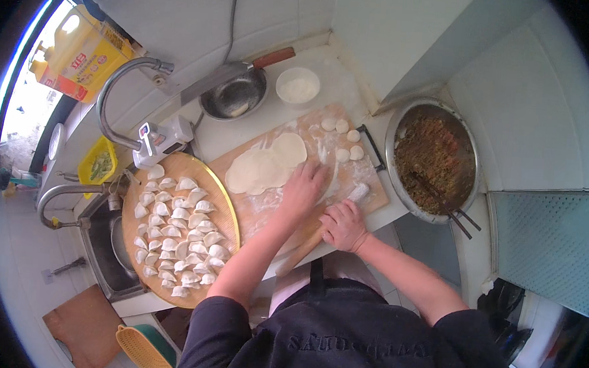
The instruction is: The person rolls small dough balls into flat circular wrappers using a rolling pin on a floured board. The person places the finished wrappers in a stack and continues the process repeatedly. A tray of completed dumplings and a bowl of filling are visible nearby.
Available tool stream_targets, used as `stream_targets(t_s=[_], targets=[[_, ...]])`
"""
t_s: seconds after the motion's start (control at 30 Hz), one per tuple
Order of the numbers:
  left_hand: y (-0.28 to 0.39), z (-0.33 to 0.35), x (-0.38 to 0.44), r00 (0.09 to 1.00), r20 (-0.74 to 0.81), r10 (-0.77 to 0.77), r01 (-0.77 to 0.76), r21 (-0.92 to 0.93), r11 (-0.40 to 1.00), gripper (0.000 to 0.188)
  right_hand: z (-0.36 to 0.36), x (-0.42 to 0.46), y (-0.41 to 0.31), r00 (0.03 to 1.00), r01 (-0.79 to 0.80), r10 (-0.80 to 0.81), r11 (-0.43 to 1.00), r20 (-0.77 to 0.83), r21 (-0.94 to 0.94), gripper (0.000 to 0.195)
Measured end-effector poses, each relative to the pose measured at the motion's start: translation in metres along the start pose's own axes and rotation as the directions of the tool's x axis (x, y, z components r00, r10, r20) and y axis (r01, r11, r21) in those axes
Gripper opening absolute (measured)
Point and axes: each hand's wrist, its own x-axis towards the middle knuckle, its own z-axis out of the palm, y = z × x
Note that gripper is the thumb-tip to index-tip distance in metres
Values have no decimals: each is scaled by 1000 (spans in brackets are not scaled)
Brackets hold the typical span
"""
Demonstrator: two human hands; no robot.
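Observation:
My right hand (343, 224) is closed around a wooden rolling pin (300, 252), whose floury end rests on the wooden board (252, 214). Fingers bent, my left hand (304, 187) touches the board near the edge of the rolled dough wrappers; whether dough lies under its fingertips cannot be told. The flat dough wrappers (257, 171) overlap on the board's left part. Several small flattened dough pieces (343, 155) sit at its far right corner. To the left, a round tray (133, 209) holds rows of folded dumplings (171, 231).
At the right stands a metal basin of minced filling (427, 156) with chopsticks (456, 219) in it. Behind the board are a white bowl of flour (298, 87), a metal bowl (236, 99) and a cleaver (220, 81). A faucet (107, 96) arches over the left side, near the sink (100, 253).

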Motion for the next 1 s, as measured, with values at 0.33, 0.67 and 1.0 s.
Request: stream_targets(t_s=[0.33,0.67,1.0], targets=[[37,46,68,976,75,204,-202,-33,979,34,0,1,-4,997,-38,37,999,61,22,30],[-22,-2,-43,931,221,289,-252,-180,951,39,4,-4,1,1000,11,-11,999,-7,48,28],[1,-26,-105,901,-127,-415,386,-203,900,38,4,1,7,996,68,-71,996,48,55,31]])
